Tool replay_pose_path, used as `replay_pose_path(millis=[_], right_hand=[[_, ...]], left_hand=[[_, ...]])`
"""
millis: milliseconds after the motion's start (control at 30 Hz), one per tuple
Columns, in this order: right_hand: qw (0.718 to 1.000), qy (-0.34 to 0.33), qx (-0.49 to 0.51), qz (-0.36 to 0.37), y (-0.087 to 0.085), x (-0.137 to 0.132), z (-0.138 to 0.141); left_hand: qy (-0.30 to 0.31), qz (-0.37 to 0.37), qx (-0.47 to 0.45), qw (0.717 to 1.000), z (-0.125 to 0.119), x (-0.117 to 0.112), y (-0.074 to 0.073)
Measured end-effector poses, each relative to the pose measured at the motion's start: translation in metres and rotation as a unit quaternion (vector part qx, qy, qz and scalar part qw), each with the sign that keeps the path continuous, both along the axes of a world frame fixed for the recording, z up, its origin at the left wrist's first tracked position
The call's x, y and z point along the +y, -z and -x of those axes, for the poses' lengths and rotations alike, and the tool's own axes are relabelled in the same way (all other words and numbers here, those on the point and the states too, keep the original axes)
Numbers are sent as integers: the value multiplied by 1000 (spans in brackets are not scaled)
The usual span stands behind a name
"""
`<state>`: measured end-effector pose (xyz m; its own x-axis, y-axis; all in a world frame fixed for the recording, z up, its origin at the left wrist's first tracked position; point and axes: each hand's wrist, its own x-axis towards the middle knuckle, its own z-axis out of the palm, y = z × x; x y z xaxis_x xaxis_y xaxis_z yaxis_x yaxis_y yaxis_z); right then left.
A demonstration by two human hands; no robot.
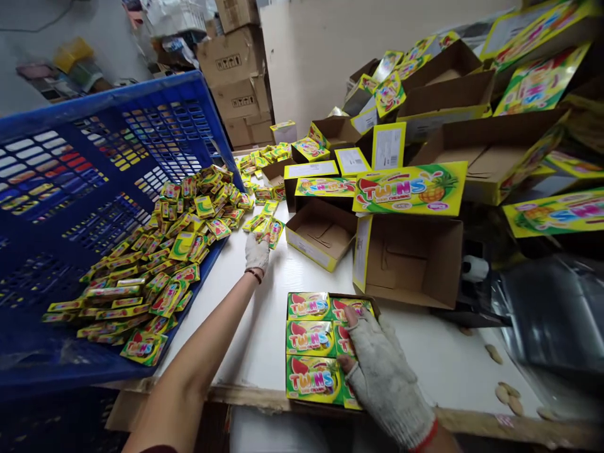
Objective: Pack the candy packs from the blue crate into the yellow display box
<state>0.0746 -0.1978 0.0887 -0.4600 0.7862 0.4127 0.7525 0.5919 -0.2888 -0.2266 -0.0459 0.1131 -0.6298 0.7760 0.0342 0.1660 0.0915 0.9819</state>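
Left hand is reaching far across the white table, fingers curled onto a few sachets right by the blue crate spilling its pile. Can't tell if it's actually gripping them. Right hand, gloved, lies flat and open on the sachets packed in the near box, holding nothing. Empty cartons sit further back.

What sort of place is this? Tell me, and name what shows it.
Probably a small packing workshop: a blue crate spilling loose Twins packets, open display boxes heaped on the white table, and stacked cartons behind.
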Motion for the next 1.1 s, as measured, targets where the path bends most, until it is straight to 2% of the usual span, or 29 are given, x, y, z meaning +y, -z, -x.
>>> replay_pose_path(millis=[67, 133, 233, 300, 367, 433, 500, 567, 667, 800, 867, 967, 1100], right_hand=[[995, 22, 96, 27, -3, 2, -5], [980, 37, 187, 62, -13, 11, -11], [950, 16, 293, 110, -40, 39, -16], [933, -13, 322, 159, -59, 61, -17], [926, -21, 309, 217, -70, 81, -16], [926, -2, 273, 260, -69, 95, -14], [930, 27, 241, 277, -58, 99, -12], [939, 42, 217, 262, -42, 96, -8], [956, 29, 196, 214, -22, 86, 0], [981, 6, 89, 170, -19, 75, 7], [988, 7, -6, 151, -24, 73, 9], [983, 34, -123, 132, -30, 71, 13], [976, 31, -155, 150, -34, 70, 15]], left_hand=[[25, -14, -12, 1000, -11, -21, -18], [81, -41, -21, 996, -28, -47, -38], [214, -59, -12, 975, -66, -82, -61], [290, -35, 25, 956, -93, -94, -65], [317, -14, 88, 944, -113, -97, -60], [307, -5, 173, 936, -120, -94, -49], [306, 2, 268, 914, -114, -93, -35], [343, 0, 348, 872, -102, -96, -22], [395, -16, 408, 823, -88, -108, -11], [401, -36, 435, 805, -85, -120, -9], [420, -37, 463, 780, -87, -122, -11], [433, -18, 512, 742, -88, -124, -14], [447, 12, 533, 718, -90, -126, -20]])
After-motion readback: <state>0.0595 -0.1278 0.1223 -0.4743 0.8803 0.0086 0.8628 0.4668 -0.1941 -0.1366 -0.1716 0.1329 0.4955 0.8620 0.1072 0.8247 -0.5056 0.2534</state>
